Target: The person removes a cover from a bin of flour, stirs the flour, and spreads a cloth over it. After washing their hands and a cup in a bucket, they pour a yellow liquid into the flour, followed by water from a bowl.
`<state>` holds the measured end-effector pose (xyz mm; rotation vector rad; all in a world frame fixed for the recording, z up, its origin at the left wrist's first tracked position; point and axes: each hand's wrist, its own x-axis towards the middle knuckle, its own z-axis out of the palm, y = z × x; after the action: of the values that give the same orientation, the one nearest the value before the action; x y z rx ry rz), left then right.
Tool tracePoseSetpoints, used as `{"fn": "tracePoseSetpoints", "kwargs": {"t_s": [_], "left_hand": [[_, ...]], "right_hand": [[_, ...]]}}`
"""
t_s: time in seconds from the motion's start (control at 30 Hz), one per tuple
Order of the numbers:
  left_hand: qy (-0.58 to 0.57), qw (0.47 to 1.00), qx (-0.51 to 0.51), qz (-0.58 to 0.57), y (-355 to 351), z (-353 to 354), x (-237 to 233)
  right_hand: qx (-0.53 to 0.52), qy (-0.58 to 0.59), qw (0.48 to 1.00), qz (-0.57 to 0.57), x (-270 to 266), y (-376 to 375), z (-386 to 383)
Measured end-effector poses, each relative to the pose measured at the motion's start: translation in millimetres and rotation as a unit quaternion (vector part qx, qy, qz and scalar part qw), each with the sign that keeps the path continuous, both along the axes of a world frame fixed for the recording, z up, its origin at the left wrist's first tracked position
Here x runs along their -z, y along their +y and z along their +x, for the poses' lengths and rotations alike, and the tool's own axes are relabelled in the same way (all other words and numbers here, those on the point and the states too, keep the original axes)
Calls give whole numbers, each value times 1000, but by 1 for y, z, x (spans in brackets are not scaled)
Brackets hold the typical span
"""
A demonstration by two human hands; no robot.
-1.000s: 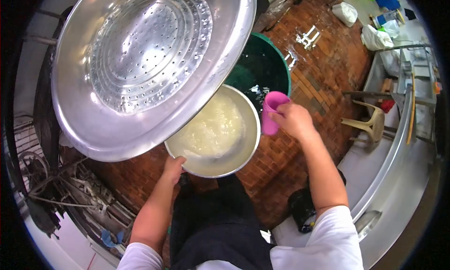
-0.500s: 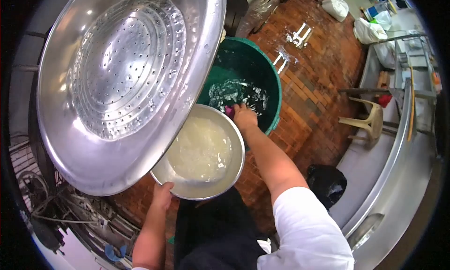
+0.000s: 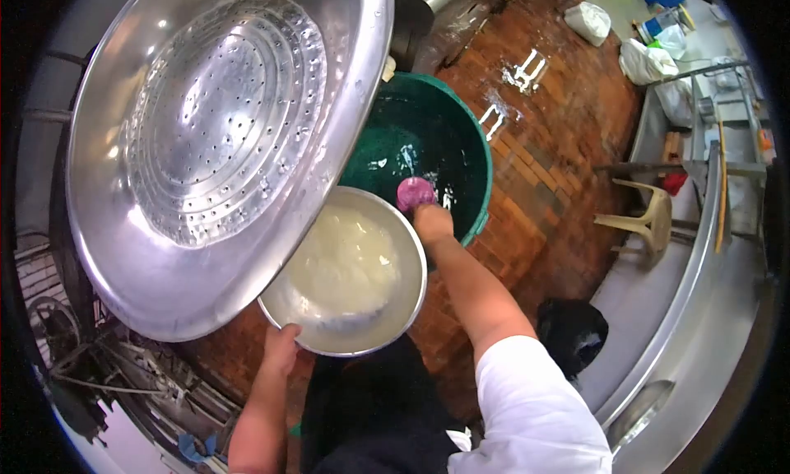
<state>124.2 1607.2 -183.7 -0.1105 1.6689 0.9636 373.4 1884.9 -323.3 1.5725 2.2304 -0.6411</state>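
Observation:
My left hand (image 3: 282,347) grips the near-left rim of a round metal bowl (image 3: 311,342), which holds a cloudy pale yellow liquid (image 3: 346,256). My right hand (image 3: 434,222) is closed on a small pink cup (image 3: 415,192) at the near side of a green tub (image 3: 480,137). Water with bright reflections lies in the tub. The bowl is tilted a little and overlaps the tub's near edge in view. A large metal pan with a perforated centre (image 3: 222,112) fills the upper left and hides part of the tub.
Wet brick floor (image 3: 535,145) stretches right of the tub. A beige plastic chair (image 3: 650,219), a black bag (image 3: 572,334) and a long metal counter (image 3: 699,309) are on the right. White sacks (image 3: 588,23) lie at the upper right. Metal machinery (image 3: 156,367) stands at the lower left.
The pink cup has come up into fuller view above the water, with my right hand drawn slightly nearer. The bowl has shifted slightly toward me.

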Motion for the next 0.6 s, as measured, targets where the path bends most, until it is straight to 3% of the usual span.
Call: {"fn": "tracePoseSetpoints", "kwargs": {"t_s": [0.03, 0.13, 0.43, 0.6], "left_hand": [[2, 1000, -7, 0, 0, 1, 2], [0, 1000, -2, -12, 5, 0, 5], [-37, 999, -5, -5, 2, -5, 16], [-11, 999, 34, 4, -6, -9, 24]], "right_hand": [[3, -3, 1000, 2, -8, -4, 6], [-39, 141, 973, 179, -47, -6, 25], [-137, 204, 935, 255, -211, 1, 62], [-308, 171, 916, 194, -292, -2, 59]]}}
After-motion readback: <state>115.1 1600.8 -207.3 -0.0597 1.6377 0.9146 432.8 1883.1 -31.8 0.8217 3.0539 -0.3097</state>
